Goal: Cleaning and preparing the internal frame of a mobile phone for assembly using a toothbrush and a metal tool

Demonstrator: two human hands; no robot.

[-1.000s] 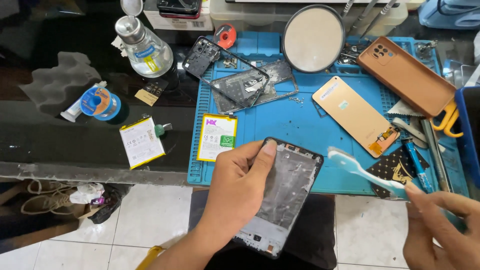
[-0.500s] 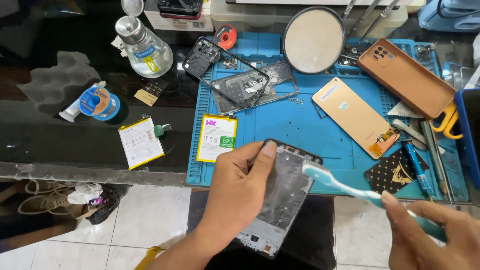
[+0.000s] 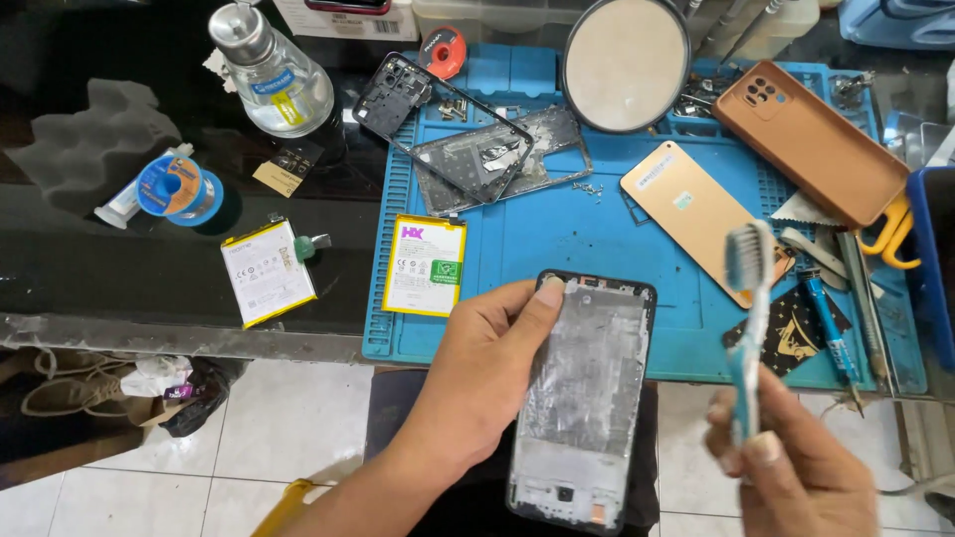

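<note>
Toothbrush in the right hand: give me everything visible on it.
The toothbrush has a light blue and white plastic handle and a bristled head at the top. It stands nearly upright, tilted slightly, bristles facing left. The right hand pinches its lower handle. It hangs above the blue mat's front edge, apart from the phone frame.

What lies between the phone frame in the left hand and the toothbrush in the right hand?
Nothing: in the head view only bare blue mat shows between the phone frame and the toothbrush.
</note>
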